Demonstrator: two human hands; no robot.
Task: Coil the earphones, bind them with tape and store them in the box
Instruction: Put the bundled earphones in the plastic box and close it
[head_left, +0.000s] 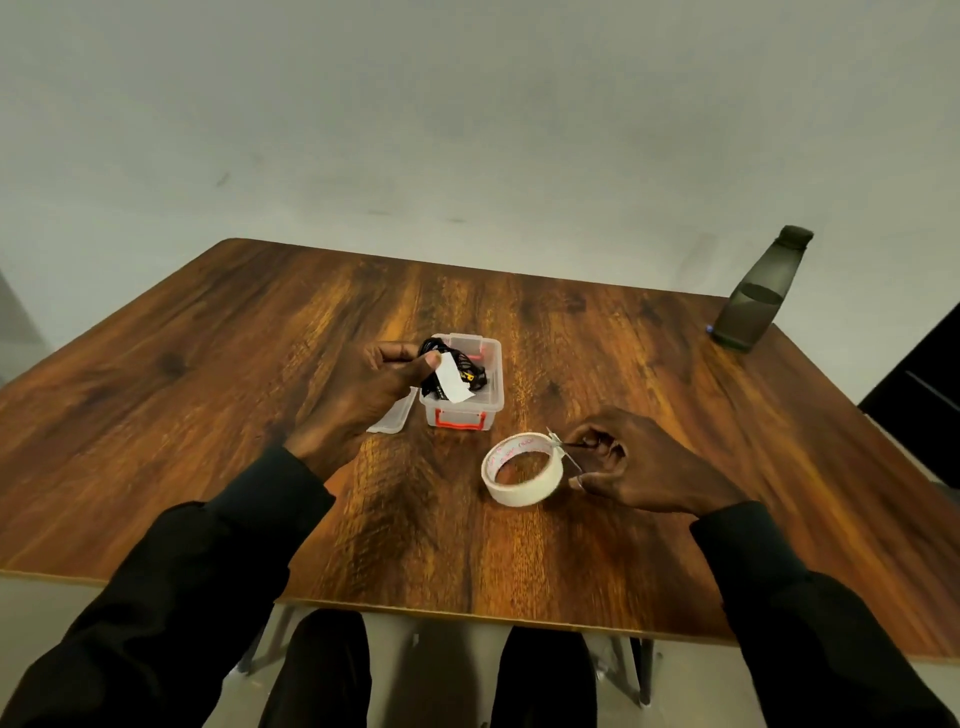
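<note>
A coiled bundle of black earphones (435, 347) is held in the left hand (363, 395). It is pinched between the thumb and the curled fingers. A short piece of white tape (453, 383) is stuck on the bundle and hangs out to the right of the thumb. The bundle is held right over the small clear box (492, 387), near the middle of the wooden counter (208, 415). Part of the bundle is seen down inside the box walls. Whether the bottom of the box is touched cannot be told. A red handle (460, 420) is seen on the near side of the box. The clear lid (392, 422) is laid flat on the counter, just beside the box on its left, and is partly hidden by the left hand.

A pair of small scissors (563, 449) is gripped in the right hand (639, 467), with the fingers curled round the handles. The metal blades are pointed at the roll of white tape (524, 491), and the roll's rim is nearly touched by them. The roll is laid flat on the counter, nearer than the box and to its right.

A dark bottle (758, 296) is stood upright at the far right corner of the counter, well apart from everything else. Both arms are covered by black sleeves.
</note>
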